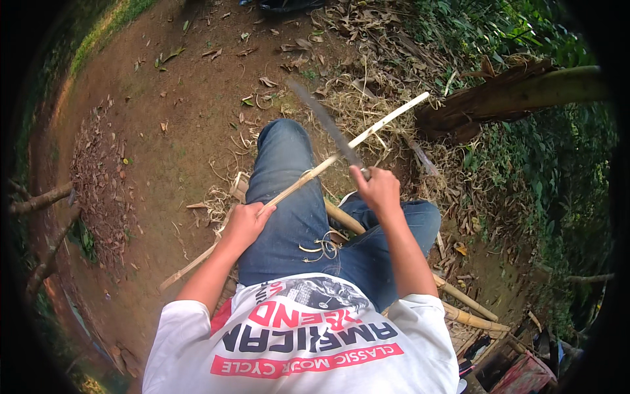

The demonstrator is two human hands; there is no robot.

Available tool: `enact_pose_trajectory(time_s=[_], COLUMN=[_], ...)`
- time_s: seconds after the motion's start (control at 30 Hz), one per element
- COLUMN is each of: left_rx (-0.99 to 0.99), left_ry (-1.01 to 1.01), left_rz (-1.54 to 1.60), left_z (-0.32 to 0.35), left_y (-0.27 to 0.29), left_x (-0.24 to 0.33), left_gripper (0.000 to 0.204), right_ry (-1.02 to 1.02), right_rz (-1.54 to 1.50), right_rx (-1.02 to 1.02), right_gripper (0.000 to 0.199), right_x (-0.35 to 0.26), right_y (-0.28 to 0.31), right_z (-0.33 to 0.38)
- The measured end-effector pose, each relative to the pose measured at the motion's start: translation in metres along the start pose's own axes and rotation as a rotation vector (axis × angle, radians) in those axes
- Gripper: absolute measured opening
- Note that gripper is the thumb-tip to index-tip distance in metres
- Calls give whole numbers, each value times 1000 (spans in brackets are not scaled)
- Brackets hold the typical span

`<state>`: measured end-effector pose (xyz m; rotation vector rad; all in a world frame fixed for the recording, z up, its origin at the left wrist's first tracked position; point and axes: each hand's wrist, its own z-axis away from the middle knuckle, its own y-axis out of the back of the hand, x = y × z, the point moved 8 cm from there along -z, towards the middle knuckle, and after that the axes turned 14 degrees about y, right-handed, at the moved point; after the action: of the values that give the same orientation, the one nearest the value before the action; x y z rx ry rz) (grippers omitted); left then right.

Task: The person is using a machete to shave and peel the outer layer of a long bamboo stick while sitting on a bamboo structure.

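Observation:
My left hand [243, 226] is closed round a long pale bamboo strip [394, 117], which slants from the lower left, over my left thigh, up to the right. In my right hand [378, 189] is the handle of a long-bladed knife [321, 118], its grip mostly hidden by the fingers. The blade points up and to the left and crosses the strip just beyond my knee; whether the edge touches the strip I cannot tell. Thin curled shavings [321, 248] lie on my jeans between the legs.
Under me are bamboo poles [469, 320] forming a seat. A thick banana-like trunk [525, 95] leans in at the right, beside green plants. Shavings and dry leaves [367, 98] litter the brown soil ahead. Branches [42, 198] stand at the far left.

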<state>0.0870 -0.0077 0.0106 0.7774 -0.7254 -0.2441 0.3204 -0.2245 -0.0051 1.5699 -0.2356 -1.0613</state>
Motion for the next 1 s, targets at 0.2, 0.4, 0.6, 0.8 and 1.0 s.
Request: enact_pose_trajectory(time_s=[0.2, 0.4, 0.6, 0.8, 1.0], left_rx=[-13, 13, 32, 12, 35], left_ry=[71, 11, -10, -8, -34], left_rz=[48, 23, 26, -47, -15], left_z=[6, 0, 6, 2, -2], left_y=[8, 1, 8, 10, 1], left_x=[-13, 3, 0, 8, 7], left_gripper=[43, 43, 43, 41, 42], right_ry=[-132, -54, 141, -30, 74], right_rz=[63, 167, 188, 323, 218], right_rx=[-41, -9, -118, 17, -71], right_gripper=[73, 74, 75, 76, 72], right_x=[59, 43, -4, 75, 14], right_y=[21, 22, 11, 49, 25], right_z=[-11, -10, -11, -15, -15])
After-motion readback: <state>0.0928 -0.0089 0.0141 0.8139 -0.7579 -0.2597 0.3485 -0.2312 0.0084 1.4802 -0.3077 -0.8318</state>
